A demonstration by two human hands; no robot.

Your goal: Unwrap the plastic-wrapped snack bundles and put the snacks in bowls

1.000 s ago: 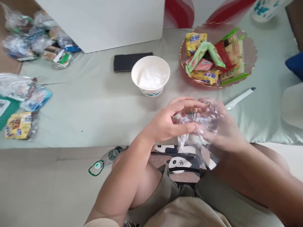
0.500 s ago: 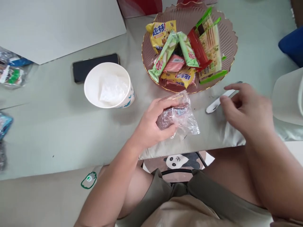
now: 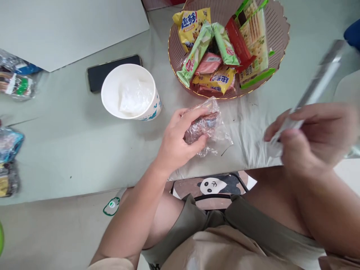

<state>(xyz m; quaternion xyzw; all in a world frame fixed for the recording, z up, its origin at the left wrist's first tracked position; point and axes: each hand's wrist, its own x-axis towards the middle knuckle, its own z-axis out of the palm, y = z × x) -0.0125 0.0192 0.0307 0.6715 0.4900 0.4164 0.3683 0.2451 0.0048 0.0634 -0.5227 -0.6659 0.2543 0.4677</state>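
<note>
Gripping one clear-plastic bundle on the green tablecloth, near front edge: left hand, thumb and fingers half-curled round it, palm inward. Right hand closed on one slim white-and-silver tool, slanted up-right; blurred, type unclear. Bundle crinkled, glossy, reddish-brown inside. Farther out: one paper cup, one phone, one scalloped bowl holding two yellow cookie packets, two green wrapped sticks, more snacks.

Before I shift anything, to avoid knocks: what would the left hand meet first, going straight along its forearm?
Beyond the wrapped packet it holds, probably the near edge of the pink bowl; depth unclear.
</note>
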